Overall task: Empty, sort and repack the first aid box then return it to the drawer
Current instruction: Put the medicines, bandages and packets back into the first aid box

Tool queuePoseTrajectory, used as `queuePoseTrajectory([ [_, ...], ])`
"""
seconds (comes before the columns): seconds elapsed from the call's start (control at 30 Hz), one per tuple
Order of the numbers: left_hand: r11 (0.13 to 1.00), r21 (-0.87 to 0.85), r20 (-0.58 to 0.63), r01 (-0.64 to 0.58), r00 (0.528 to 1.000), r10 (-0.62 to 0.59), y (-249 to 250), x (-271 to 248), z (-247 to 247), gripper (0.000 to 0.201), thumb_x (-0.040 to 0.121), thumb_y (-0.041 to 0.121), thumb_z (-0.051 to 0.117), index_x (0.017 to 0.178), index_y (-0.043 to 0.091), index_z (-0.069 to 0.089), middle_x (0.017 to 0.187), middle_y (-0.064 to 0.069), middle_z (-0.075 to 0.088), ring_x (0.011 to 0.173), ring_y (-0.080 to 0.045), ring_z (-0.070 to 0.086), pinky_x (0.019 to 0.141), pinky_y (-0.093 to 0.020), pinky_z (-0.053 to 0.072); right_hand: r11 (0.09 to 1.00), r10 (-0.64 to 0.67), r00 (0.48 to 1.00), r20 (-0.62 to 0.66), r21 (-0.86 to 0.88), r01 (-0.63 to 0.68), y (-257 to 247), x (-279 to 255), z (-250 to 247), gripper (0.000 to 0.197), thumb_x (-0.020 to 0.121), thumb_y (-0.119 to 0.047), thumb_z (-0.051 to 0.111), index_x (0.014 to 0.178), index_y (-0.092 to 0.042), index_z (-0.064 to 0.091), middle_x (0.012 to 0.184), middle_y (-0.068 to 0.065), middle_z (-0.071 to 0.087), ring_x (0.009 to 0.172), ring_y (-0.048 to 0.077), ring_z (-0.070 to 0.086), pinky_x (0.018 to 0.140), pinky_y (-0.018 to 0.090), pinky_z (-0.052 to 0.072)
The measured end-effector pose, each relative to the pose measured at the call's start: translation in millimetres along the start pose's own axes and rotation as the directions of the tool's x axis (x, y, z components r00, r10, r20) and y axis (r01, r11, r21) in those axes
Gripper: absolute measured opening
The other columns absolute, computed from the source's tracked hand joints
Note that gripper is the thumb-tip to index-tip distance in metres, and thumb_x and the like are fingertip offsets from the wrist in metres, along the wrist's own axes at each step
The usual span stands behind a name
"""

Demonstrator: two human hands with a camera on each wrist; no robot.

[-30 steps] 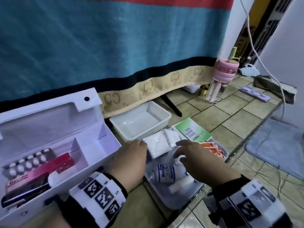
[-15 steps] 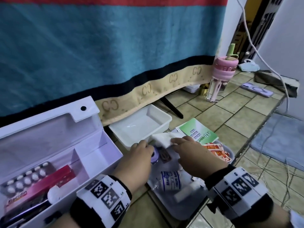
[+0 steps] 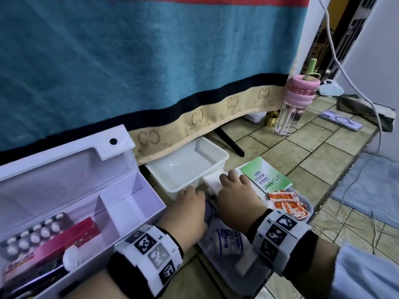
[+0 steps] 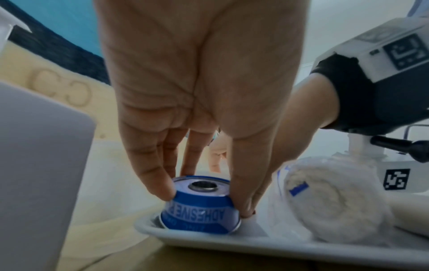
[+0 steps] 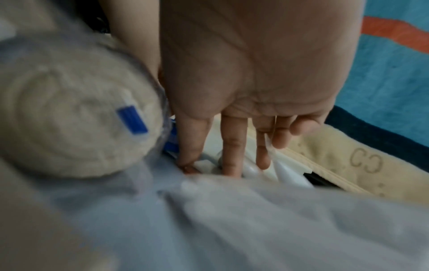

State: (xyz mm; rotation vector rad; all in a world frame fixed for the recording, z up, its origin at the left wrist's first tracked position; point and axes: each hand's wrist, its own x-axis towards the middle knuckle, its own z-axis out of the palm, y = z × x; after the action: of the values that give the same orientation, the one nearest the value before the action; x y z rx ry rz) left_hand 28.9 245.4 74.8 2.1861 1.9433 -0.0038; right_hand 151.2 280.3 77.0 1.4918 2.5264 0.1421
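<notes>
Two hands on the tray, repack in progress.
Left hand [image 4: 199, 102] has dropped onto the blue adhesive tape roll [image 4: 200, 213] at the tray [image 4: 255, 243] edge, grip pinching it; likely next into the open first aid box [image 3: 129, 203]. Right hand [image 3: 235, 197] moved forward onto the white gauze pads [image 3: 212, 181], fingers straight. Only the left wrist view shows the pinch; head view hides it.

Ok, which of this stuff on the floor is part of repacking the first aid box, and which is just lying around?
Part of the job: first aid box, adhesive tape roll in the left hand, bandage roll, gauze packs under the right hand, orange sachets, tray.

Lying about: pink bottle, phone, face mask.
</notes>
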Motion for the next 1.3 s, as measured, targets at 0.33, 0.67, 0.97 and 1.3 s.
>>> queuePoseTrajectory([
  [0.33,0.986,-0.165,-0.151,-0.024,0.989,-0.001,-5,-16,-20,0.04,0.077,0.029,0.061,0.112,0.016,0.046,0.104,-0.002,0.038,0.108,-0.02,0.043,0.08,-0.024,0.037,0.998,0.038,0.998,0.046,0.056,-0.041,10,-3,-37,0.043,0.079,-0.052,0.06,0.088,-0.01,0.062,0.11,0.006,0.046,0.111,0.027,0.034,0.093,0.037,0.028],
  [0.67,0.953,-0.261,-0.384,0.156,0.889,-0.251,-53,-82,-62,0.036,0.071,0.049,0.061,0.094,0.025,0.049,0.092,0.005,0.043,0.088,-0.016,0.05,0.071,-0.027,0.039,0.989,0.099,0.992,-0.085,0.122,-0.088,3,-6,-109,0.061,0.071,-0.074,0.055,0.062,-0.014,0.049,0.084,0.0,0.046,0.094,0.019,0.041,0.073,0.031,0.029],
  [0.97,0.835,-0.318,-0.223,0.45,0.82,-0.527,-126,-129,-45,0.035,0.074,0.049,0.064,0.093,0.022,0.052,0.095,0.003,0.049,0.086,-0.016,0.05,0.068,-0.027,0.038,0.734,0.019,0.989,-0.147,0.674,0.087,-89,-1,-96,0.064,0.069,-0.062,0.069,0.068,0.002,0.064,0.058,0.016,0.059,0.045,0.011,0.044,0.044,0.023,0.036],
  [1.3,0.873,-0.229,-0.123,0.431,0.877,-0.465,-147,-122,-23,0.043,0.079,0.041,0.065,0.116,0.022,0.057,0.122,0.0,0.051,0.11,-0.018,0.051,0.083,-0.024,0.037,0.68,-0.056,0.974,-0.218,0.706,0.197,-129,24,-82,0.065,0.069,-0.064,0.068,0.058,-0.001,0.056,0.05,0.012,0.043,0.045,0.016,0.035,0.046,0.031,0.038],
])
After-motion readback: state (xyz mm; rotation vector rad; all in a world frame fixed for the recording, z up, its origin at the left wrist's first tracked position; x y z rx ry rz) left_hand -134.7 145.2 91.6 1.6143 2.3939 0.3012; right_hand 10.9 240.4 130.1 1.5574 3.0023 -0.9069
